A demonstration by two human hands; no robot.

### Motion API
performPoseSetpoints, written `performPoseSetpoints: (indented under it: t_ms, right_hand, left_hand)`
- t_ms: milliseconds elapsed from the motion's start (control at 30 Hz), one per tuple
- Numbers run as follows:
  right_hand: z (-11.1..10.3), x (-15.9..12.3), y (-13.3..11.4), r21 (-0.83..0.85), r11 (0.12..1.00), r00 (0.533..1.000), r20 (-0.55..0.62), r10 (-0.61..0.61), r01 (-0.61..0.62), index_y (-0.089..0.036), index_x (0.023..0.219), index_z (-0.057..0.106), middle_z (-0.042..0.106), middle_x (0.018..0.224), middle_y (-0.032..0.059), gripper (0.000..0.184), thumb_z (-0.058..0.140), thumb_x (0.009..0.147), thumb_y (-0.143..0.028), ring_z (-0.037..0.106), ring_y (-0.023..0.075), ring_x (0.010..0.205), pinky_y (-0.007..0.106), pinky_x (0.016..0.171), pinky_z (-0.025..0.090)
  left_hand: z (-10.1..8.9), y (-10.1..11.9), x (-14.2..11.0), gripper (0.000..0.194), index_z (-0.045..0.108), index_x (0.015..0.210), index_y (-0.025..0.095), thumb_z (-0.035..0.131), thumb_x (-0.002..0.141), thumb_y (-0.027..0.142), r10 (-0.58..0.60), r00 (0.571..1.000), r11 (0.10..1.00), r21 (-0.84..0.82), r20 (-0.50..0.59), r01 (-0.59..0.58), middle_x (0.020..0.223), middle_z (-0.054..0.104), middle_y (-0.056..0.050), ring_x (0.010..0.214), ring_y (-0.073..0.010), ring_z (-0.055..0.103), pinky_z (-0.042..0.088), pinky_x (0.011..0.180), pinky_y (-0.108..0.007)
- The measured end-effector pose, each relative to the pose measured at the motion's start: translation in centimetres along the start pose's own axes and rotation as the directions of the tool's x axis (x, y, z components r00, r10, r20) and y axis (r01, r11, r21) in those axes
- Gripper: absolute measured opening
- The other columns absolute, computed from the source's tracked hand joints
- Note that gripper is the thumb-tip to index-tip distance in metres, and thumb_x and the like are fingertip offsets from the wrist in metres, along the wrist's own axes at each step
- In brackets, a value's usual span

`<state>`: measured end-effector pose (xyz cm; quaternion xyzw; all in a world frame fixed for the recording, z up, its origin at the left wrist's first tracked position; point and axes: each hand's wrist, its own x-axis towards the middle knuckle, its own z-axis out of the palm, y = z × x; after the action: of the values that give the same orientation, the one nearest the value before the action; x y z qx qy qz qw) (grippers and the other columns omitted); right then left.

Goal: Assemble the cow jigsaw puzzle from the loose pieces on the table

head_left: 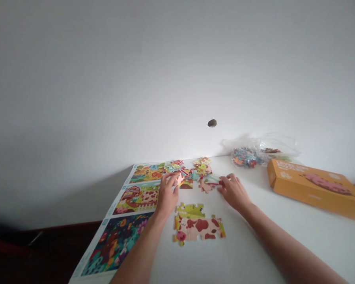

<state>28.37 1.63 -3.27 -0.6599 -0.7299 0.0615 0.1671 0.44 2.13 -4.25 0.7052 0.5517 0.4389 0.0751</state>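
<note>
My left hand is at the left side of the loose jigsaw pieces, thumb and fingers closed around the edge of a pinkish puzzle piece. Across from it, my right hand pinches a puzzle piece with a red stripe; the fingertips partly hide it. Between the hands lie more loose pieces, one of them a pink animal piece. Closer to me, a joined section of jigsaw shows a brown-spotted cow, with a green strip along its upper left.
A printed picture sheet with several scenes lies along the table's left edge, partly under my left forearm. Clear plastic bags of pieces rest by the wall at the back right. An orange puzzle box lies on the right. The white wall has a hole.
</note>
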Motion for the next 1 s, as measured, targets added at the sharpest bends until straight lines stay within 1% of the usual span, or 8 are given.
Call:
performPoseSetpoints:
  t_ms: [167, 233, 333, 467, 567, 733, 900, 1000]
  right_hand:
    - [0.7, 1.2, -0.4, 0.058, 0.988, 0.986, -0.088, -0.14, 0.145, -0.025, 0.117, 0.071, 0.053, 0.122, 0.0124, 0.031, 0.054, 0.092, -0.018, 0.049, 0.0257, 0.113, 0.035, 0.101, 0.04]
    - [0.5, 1.0, -0.9, 0.09, 0.967, 0.968, -0.098, -0.229, 0.238, -0.028, 0.115, 0.071, 0.055, 0.117, 0.0104, 0.03, 0.054, 0.092, -0.018, 0.05, 0.0243, 0.108, 0.034, 0.097, 0.042]
    - [0.2, 0.4, -1.6, 0.136, 0.919, 0.929, -0.045, -0.368, 0.371, -0.031, 0.11, 0.073, 0.057, 0.106, 0.0079, 0.025, 0.055, 0.094, -0.026, 0.051, 0.0226, 0.1, 0.035, 0.092, 0.043]
    - [0.4, 0.0, -2.0, 0.102, 0.931, 0.936, -0.029, -0.351, 0.352, -0.034, 0.113, 0.071, 0.056, 0.107, 0.0083, 0.024, 0.058, 0.093, -0.032, 0.05, 0.0235, 0.102, 0.037, 0.091, 0.041]
    - [0.6, 0.1, -1.8, 0.086, 0.942, 0.946, -0.044, -0.322, 0.325, -0.035, 0.115, 0.069, 0.055, 0.111, 0.0085, 0.026, 0.059, 0.092, -0.031, 0.049, 0.0243, 0.104, 0.037, 0.09, 0.041]
    - [1.1, 0.2, -1.6, 0.113, 0.927, 0.933, -0.082, -0.35, 0.358, -0.032, 0.114, 0.07, 0.056, 0.114, 0.0093, 0.025, 0.06, 0.091, -0.028, 0.05, 0.0255, 0.107, 0.039, 0.092, 0.042]
    - [1.2, 0.3, -1.7, 0.181, 0.89, 0.905, -0.171, -0.39, 0.418, -0.028, 0.112, 0.07, 0.06, 0.11, 0.0101, 0.022, 0.057, 0.094, -0.028, 0.055, 0.0249, 0.101, 0.041, 0.092, 0.044]
    - [0.5, 0.2, -2.1, 0.255, 0.831, 0.867, -0.219, -0.448, 0.494, -0.025, 0.113, 0.068, 0.064, 0.105, 0.0097, 0.023, 0.051, 0.097, -0.027, 0.058, 0.0234, 0.096, 0.039, 0.089, 0.046]
  left_hand:
    - [0.3, -0.5, -0.1, 0.042, 0.067, 0.11, 0.023, 0.047, 0.08, 0.001, 0.054, 0.989, 0.999, -0.007, 0.136, -0.054, 0.105, 0.069, -0.003, 0.093, -0.0167, 0.066, 0.056, 0.087, -0.032]
    - [0.3, -0.5, -0.1, 0.037, 0.07, 0.102, 0.022, 0.048, 0.081, 0.001, 0.065, 0.983, 0.998, 0.011, 0.17, -0.068, 0.101, 0.071, -0.003, 0.096, -0.018, 0.066, 0.055, 0.089, -0.033]
    - [0.3, -0.4, -0.1, 0.029, 0.072, 0.102, 0.023, 0.055, 0.084, 0.008, 0.088, 0.981, 0.99, 0.09, 0.174, -0.105, 0.103, 0.069, -0.005, 0.1, -0.0206, 0.063, 0.052, 0.093, -0.036]
    - [0.4, -0.6, -0.2, 0.026, 0.072, 0.106, 0.024, 0.07, 0.081, 0.028, 0.034, 0.986, 0.963, 0.258, 0.164, -0.076, 0.108, 0.067, -0.007, 0.103, -0.0257, 0.059, 0.048, 0.096, -0.042]
    - [0.4, -0.7, -0.3, 0.024, 0.074, 0.101, 0.023, 0.074, 0.079, 0.033, -0.032, 0.983, 0.952, 0.305, 0.181, -0.026, 0.107, 0.067, -0.007, 0.102, -0.0263, 0.059, 0.048, 0.095, -0.042]
    - [0.5, -0.6, -0.3, 0.021, 0.072, 0.094, 0.021, 0.077, 0.075, 0.027, -0.065, 0.985, 0.966, 0.258, 0.161, 0.021, 0.102, 0.067, -0.006, 0.099, -0.026, 0.059, 0.047, 0.093, -0.041]
    - [0.4, -0.5, -0.1, 0.022, 0.065, 0.098, 0.018, 0.07, 0.077, 0.014, -0.088, 0.994, 0.996, 0.018, 0.069, 0.087, 0.096, 0.068, -0.005, 0.09, -0.0219, 0.062, 0.049, 0.084, -0.036]
    - [0.1, 0.2, 0.1, 0.017, 0.067, 0.096, 0.021, 0.065, 0.082, 0.012, -0.032, 0.994, 0.997, -0.071, 0.104, 0.039, 0.094, 0.069, -0.002, 0.088, -0.0191, 0.062, 0.049, 0.083, -0.033]
